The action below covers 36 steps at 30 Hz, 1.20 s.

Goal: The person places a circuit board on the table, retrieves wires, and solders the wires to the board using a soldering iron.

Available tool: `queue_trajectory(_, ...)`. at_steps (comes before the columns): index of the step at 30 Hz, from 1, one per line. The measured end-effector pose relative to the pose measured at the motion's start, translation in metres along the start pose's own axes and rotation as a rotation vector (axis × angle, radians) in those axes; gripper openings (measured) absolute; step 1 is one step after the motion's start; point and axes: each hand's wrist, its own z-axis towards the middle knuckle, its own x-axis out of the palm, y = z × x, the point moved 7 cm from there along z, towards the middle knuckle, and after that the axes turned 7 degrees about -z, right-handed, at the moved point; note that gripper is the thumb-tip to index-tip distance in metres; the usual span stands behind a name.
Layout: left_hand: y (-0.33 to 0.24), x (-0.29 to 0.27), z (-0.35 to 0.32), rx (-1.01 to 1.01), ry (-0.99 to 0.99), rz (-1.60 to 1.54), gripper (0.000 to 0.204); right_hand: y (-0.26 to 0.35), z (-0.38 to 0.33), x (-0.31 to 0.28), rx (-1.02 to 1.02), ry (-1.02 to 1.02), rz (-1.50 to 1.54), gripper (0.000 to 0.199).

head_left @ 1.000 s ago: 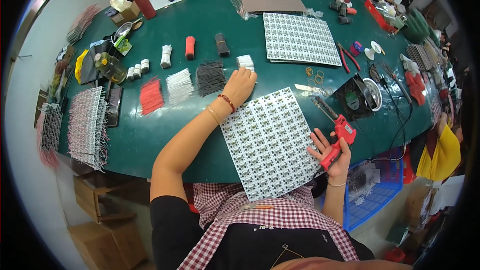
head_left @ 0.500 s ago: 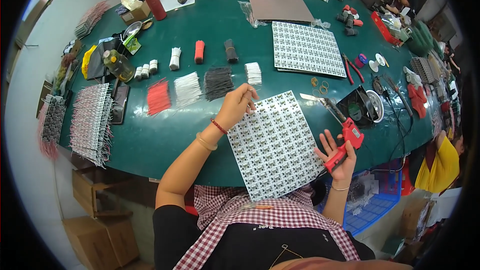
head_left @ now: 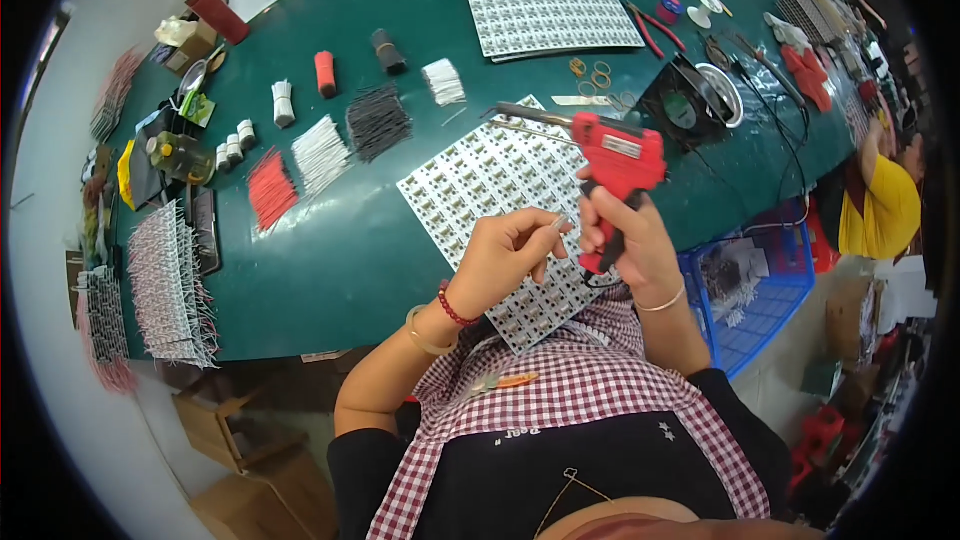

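A red soldering gun [head_left: 618, 162] sits upright in our right hand [head_left: 625, 235], the fingers wrapped tight around its grip, just above the near edge of a white panel of small circuit boards [head_left: 490, 205]. Our left hand [head_left: 505, 258] hovers beside it over the same panel, fingers pinched narrow on something thin and pale; we cannot tell what. The panel lies on the green surface [head_left: 330, 260]. Beyond the panel lie bundles of red [head_left: 271, 190], white [head_left: 320, 153] and black wires [head_left: 377, 122].
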Motion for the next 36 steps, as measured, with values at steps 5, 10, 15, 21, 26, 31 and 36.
queue_trajectory(5,-0.003,0.005,-0.014,-0.043,-0.04,0.109,0.017,-0.021,-0.007,0.01,0.072,0.06,-0.103,0.032)
queue_trajectory(10,0.008,0.001,-0.021,-0.025,-0.072,0.116,0.017,-0.024,-0.016,0.004,0.033,0.01,-0.093,0.037)
queue_trajectory(15,0.025,0.0,-0.029,-0.142,-0.115,-0.043,0.014,-0.018,-0.029,0.008,-0.051,-0.027,-0.304,0.044)
queue_trajectory(21,0.039,0.006,-0.042,-0.112,-0.143,-0.217,0.011,-0.03,-0.043,0.008,-0.04,-0.065,-0.538,0.018)
queue_trajectory(26,0.043,0.009,-0.064,-0.174,-0.22,-0.112,0.01,-0.042,-0.06,0.011,-0.091,-0.085,-0.565,0.017)
queue_trajectory(31,0.036,0.02,-0.083,-0.042,-0.268,0.27,0.011,-0.059,-0.077,0.001,-0.056,-0.043,-0.587,0.014)
queue_trajectory(36,0.046,0.026,-0.106,0.017,-0.365,0.201,0.009,-0.073,-0.094,0.002,0.05,0.07,-0.589,0.022)
